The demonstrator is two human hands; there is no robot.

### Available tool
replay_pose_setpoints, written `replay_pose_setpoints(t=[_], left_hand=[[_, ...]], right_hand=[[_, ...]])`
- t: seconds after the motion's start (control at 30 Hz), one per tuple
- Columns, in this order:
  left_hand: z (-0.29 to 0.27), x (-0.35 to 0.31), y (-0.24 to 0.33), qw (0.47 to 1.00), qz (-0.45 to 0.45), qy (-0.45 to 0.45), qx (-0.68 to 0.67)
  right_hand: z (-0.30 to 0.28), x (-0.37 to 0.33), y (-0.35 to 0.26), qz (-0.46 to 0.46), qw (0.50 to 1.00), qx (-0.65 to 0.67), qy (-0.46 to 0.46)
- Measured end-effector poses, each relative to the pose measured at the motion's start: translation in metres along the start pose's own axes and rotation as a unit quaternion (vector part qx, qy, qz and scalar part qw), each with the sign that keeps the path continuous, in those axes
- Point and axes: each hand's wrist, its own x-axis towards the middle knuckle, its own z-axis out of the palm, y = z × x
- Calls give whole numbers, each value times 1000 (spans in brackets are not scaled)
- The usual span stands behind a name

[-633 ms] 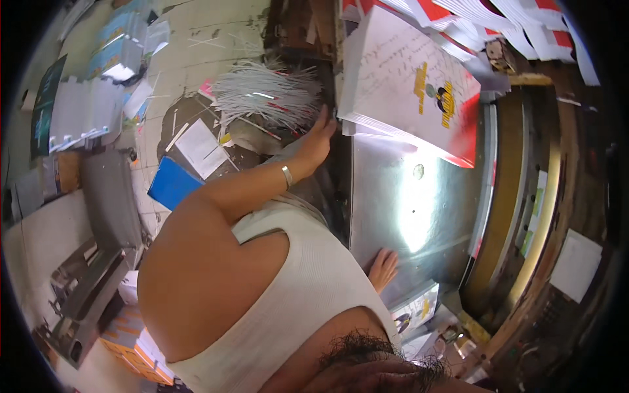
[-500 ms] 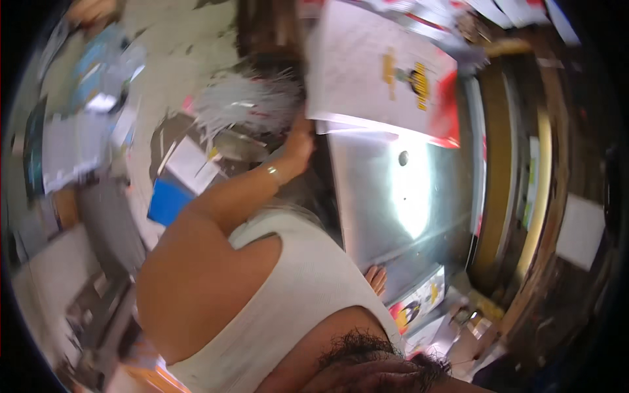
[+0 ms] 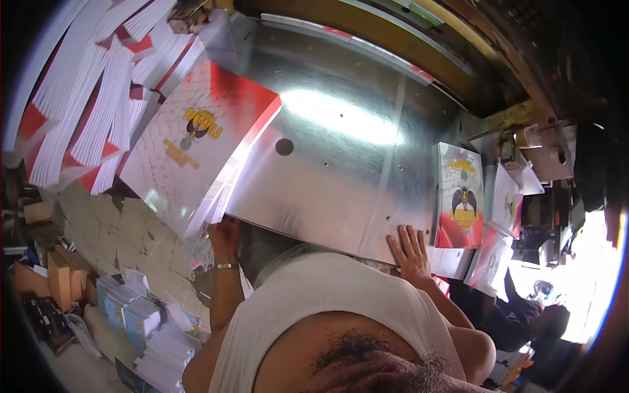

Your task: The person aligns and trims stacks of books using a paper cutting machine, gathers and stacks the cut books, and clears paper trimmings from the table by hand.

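Observation:
A stack of white-and-red booklets lies at the left end of a shiny metal table, its pages fanning slightly along the right side. My left hand, with a metal band on the wrist, grips the near corner of this stack; its fingertips are partly hidden by the paper. On the right, my right hand rests flat on the metal near the front edge, fingers spread, holding nothing. Just beyond its fingers sits another booklet pile with a dark winged figure on the cover.
Many booklets fan out in rows at the far left. More booklets stand past the table's right end. A wooden beam runs along the back. Bundled paper stacks are on the floor, lower left. A person in dark clothes is at the right.
The view has swung round, so the table now lies crosswise and the booklet stack appears at the left. My left hand stays at the stack's corner; more of my right hand shows on the metal.

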Motion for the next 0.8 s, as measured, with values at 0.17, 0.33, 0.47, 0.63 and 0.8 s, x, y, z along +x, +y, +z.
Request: replay_pose_setpoints(t=[0.17, 0.33, 0.47, 0.63, 0.8], left_hand=[[-14, 7, 2, 999, 15, -32, 31], [55, -8, 4, 999, 17, 41, 18], [21, -24, 7, 999, 1, 16, 35], [23, -29, 14, 999, 1, 36, 38], [19, -11, 5, 997, 13, 53, 53]], right_hand=[[-10, 6, 2, 36, 999, 18, 13], [15, -10, 21, -6, 991, -110, 72], [-39, -27, -8, 28, 997, -34, 58], [-34, -38, -14, 37, 998, -31, 43], [-18, -17, 8, 20, 997, -47, 60]])
